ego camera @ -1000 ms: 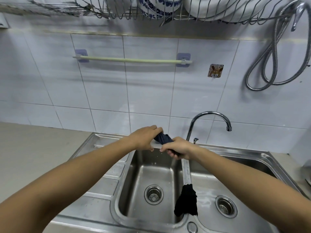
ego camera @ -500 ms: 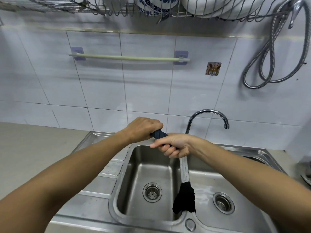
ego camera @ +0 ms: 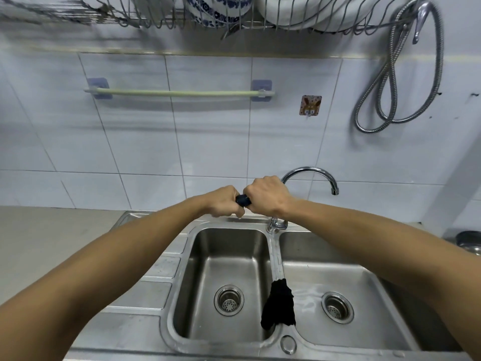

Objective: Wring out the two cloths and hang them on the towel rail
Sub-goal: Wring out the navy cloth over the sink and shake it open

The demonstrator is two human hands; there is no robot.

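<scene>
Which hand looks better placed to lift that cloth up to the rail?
Probably the left hand: it sits more directly under the rail. The right hand grips the cloth too, nearer the tap.

1 dark blue cloth [ego camera: 243, 200] is showing at mid-frame only as a short twisted nub between 2 fists (the rest is hidden inside them). The black cloth [ego camera: 279, 303] is lying draped over the divider in the lower centre, bunched and hanging down into the left basin. The pale green towel rail [ego camera: 179, 93] is sitting bare and horizontal, upper left of centre.
</scene>
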